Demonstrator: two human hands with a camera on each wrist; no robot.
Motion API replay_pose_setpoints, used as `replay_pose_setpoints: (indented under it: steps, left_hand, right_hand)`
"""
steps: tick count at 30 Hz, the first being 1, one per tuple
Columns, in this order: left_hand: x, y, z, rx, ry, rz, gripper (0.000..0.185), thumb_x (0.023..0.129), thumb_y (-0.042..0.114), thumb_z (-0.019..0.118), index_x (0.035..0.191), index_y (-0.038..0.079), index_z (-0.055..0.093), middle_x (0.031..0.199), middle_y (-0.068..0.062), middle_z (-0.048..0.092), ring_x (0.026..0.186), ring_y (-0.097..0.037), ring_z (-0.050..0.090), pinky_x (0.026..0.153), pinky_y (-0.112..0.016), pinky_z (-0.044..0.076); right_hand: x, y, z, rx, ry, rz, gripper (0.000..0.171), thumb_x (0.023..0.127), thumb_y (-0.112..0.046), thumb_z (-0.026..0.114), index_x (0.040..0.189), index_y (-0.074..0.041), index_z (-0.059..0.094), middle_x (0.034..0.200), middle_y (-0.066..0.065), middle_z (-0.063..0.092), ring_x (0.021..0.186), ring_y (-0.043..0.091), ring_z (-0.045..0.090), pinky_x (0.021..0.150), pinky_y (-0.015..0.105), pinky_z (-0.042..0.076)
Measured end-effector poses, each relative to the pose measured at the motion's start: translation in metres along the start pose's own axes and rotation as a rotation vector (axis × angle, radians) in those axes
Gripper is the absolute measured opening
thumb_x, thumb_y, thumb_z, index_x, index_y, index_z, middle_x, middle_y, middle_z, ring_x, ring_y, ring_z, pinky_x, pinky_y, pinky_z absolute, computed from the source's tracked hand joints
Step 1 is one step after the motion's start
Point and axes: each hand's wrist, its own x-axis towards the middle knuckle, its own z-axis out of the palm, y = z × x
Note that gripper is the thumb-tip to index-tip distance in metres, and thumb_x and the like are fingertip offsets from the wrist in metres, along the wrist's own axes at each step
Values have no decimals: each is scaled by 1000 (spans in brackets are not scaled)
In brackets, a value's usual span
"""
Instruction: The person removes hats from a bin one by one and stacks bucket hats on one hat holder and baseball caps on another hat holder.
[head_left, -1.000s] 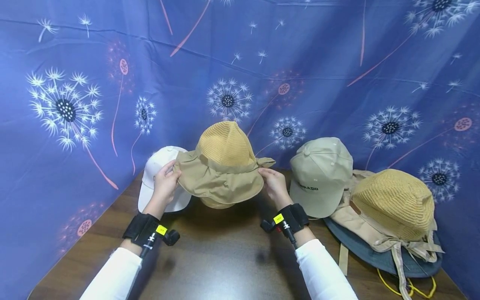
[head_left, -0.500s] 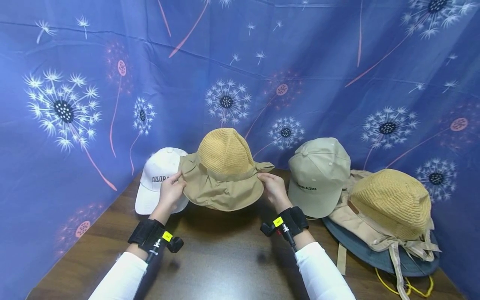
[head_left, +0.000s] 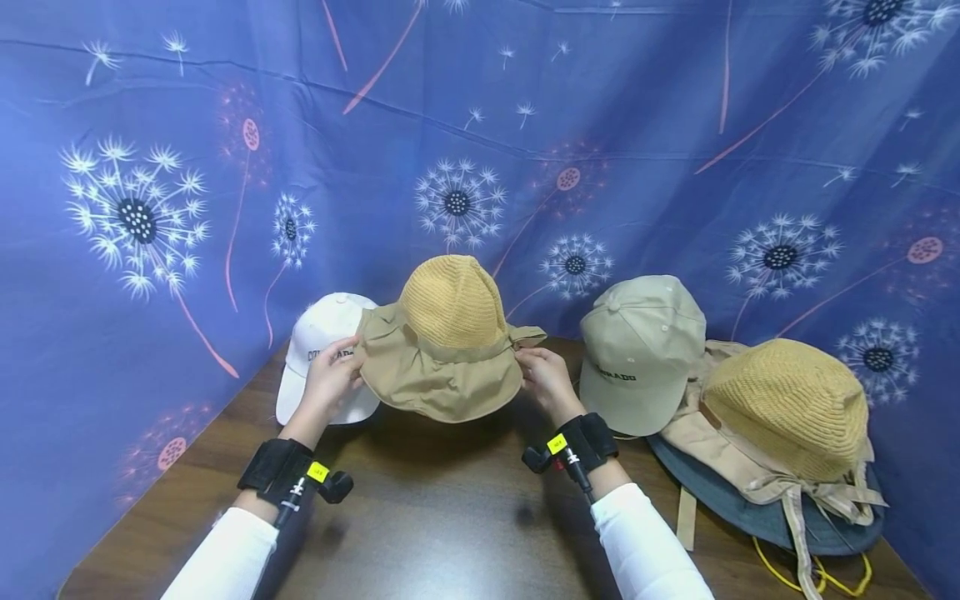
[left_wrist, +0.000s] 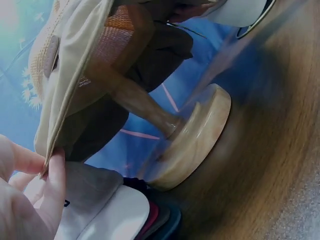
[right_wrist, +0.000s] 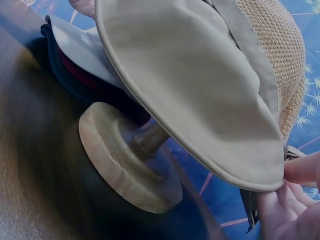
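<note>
A sun hat [head_left: 453, 304] with a yellow woven crown and a wide khaki cloth brim sits over a wooden hat stand, whose round base [left_wrist: 197, 142] and post show in both wrist views. In the head view the brim hides the stand. My left hand [head_left: 326, 382] pinches the left edge of the brim between thumb and fingers. On the other side my right hand [head_left: 549, 379] pinches the right brim edge, close to a cloth bow [head_left: 528, 335]. From the left wrist view, the post [left_wrist: 145, 107] runs up inside the hat.
A white cap [head_left: 330, 321] tops several stacked caps behind my left hand. On the right stand a sage-green cap [head_left: 637, 333] and another woven hat [head_left: 787, 400] over a dark blue brim [head_left: 825, 533], with cloth straps and a yellow cord. A patterned blue curtain [head_left: 360, 200] hangs behind the table.
The hat has come down slightly over the stand, and the base that showed under its brim is now hidden in the head view. Both hands keep holding the brim.
</note>
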Motion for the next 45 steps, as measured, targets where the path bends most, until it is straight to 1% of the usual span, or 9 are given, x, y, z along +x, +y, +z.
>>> replay_pose_setpoints:
  steps: [5, 10, 17, 25, 29, 32, 37, 41, 45]
  left_hand:
    - [0, -4, -1, 16, 30, -4, 52, 94, 2, 48, 145, 10, 40, 102, -4, 70, 66, 3, 59, 64, -13, 52]
    - [3, -13, 0, 22, 32, -16, 51, 96, 6, 49, 146, 10, 38, 131, -20, 59, 72, 5, 64, 72, -13, 55]
    - [3, -14, 2, -4, 62, -1, 48, 97, 10, 48, 145, 12, 40, 133, -18, 58, 72, 6, 64, 71, -14, 55]
    - [-2, -10, 1, -38, 125, 9, 48, 98, 13, 46, 145, 10, 39, 139, -24, 51, 68, 7, 62, 74, -15, 57]
    - [-2, -14, 0, -32, 216, 41, 43, 98, 14, 48, 141, 9, 45, 126, -15, 58, 70, 4, 64, 73, -16, 57]
    - [-2, -22, -1, 101, 338, 179, 36, 95, 13, 52, 131, 7, 54, 118, -14, 64, 81, -5, 67, 75, -17, 56]
    - [-3, -41, -1, 599, 478, 441, 57, 77, 17, 70, 129, 1, 52, 130, -30, 49, 121, -45, 46, 104, -50, 37]
    - [-3, -51, 3, 876, 414, 382, 110, 60, 34, 83, 149, 6, 26, 146, -40, 21, 135, -64, 16, 107, -75, 19]
    - [-2, -54, 6, 974, 359, 256, 137, 54, 43, 88, 155, 11, 1, 151, -43, 4, 135, -69, 4, 105, -81, 10]
  right_hand:
    - [2, 0, -1, -2, 52, -28, 13, 91, -4, 59, 104, -2, 56, 77, -6, 59, 61, 3, 57, 54, 18, 48]
    - [4, 2, -2, 9, 27, -4, 10, 92, -5, 59, 101, -3, 55, 74, -6, 58, 61, 4, 57, 54, 19, 49]
    - [5, 4, -3, -22, 2, 41, 6, 94, -12, 55, 97, -9, 51, 79, -6, 60, 66, 5, 58, 58, 21, 49]
    - [3, 1, -3, -38, 6, 86, 22, 96, -18, 51, 114, -7, 49, 117, 9, 60, 75, 6, 63, 65, 22, 53]
    - [1, 2, -5, -30, 3, 79, 33, 96, -19, 49, 125, -1, 46, 104, 6, 63, 72, 6, 64, 65, 22, 54]
    - [-1, 4, -7, -31, 5, 68, 38, 97, -20, 48, 128, 2, 44, 88, 1, 65, 68, 6, 64, 64, 22, 56]
    - [-5, 8, -12, -9, 8, 70, 42, 99, -21, 43, 134, 3, 41, 80, -2, 64, 65, 6, 63, 62, 22, 57]
    - [-6, 13, -14, 24, 2, 72, 45, 99, -19, 41, 137, 5, 38, 78, -1, 62, 65, 7, 63, 62, 23, 57]
    - [-8, 15, -13, 30, -14, 75, 47, 98, -20, 42, 138, 5, 37, 79, -1, 62, 66, 7, 64, 64, 24, 57]
